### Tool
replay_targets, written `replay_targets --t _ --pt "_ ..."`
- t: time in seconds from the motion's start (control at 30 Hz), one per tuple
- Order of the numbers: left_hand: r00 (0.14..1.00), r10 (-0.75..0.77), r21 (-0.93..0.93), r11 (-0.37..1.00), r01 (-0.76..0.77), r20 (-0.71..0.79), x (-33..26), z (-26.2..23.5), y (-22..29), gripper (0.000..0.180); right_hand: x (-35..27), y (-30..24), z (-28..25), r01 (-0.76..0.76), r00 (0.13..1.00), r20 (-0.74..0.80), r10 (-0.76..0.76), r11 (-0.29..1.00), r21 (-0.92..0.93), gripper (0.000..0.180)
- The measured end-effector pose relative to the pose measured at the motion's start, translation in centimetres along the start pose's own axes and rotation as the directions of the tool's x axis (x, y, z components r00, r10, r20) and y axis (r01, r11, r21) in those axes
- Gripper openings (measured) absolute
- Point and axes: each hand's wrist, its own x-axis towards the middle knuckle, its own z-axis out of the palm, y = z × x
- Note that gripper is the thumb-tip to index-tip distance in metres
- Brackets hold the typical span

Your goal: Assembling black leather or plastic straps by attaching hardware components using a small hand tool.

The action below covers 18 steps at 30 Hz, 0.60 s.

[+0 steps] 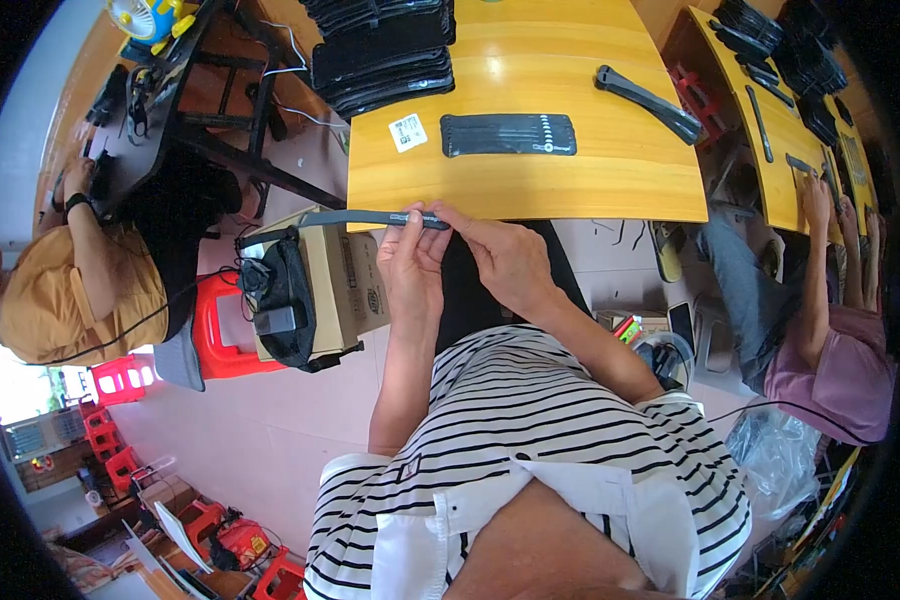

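Observation:
A narrow black strap [355, 217] with small white print near one end is held level just off the table's near edge. My left hand [412, 272] pinches it close to its right end, thumb on top, and the rest of it sticks out to the left. The fingertips of my right hand [510, 258] are closed on that right end, next to the left thumb. Beyond my hands, a flat set of black straps [508, 135] with a row of white marks lies on the yellow table [570, 190]. A white printed label [407, 132] lies left of it.
Stacks of black strap bundles [382, 62] stand at the table's back left. A folded long black strap [648, 104] lies at the right. Below the left edge, a black bag [282, 305] hangs against a cardboard box [332, 285]. Other people sit at tables on both sides.

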Motion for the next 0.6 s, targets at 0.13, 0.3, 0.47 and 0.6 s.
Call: replay_targets --t 0.13,0.3,0.47,0.6 --pt "1.0 0.002 -0.019 1.0 -0.002 0.024 0.4 -0.5 -0.1 0.015 0.1 0.2 -0.3 -0.072 0.995 0.078 0.057 0.976 0.205 0.036" --pt "1.0 0.002 -0.024 1.0 -0.002 0.0 0.5 -0.6 0.0 0.011 0.1 -0.2 -0.5 -0.124 0.985 0.148 0.092 0.968 0.218 0.041" --pt "0.997 -0.014 0.018 1.0 0.015 -0.07 0.5 -0.4 0.2 0.011 -0.1 -0.9 -1.0 -0.078 0.984 0.162 0.071 0.996 0.041 0.047" --pt "0.997 -0.001 0.039 0.999 0.004 -0.073 0.3 -0.5 0.1 0.012 0.0 -0.6 -0.9 -0.043 0.988 0.147 0.044 0.999 -0.012 0.046"
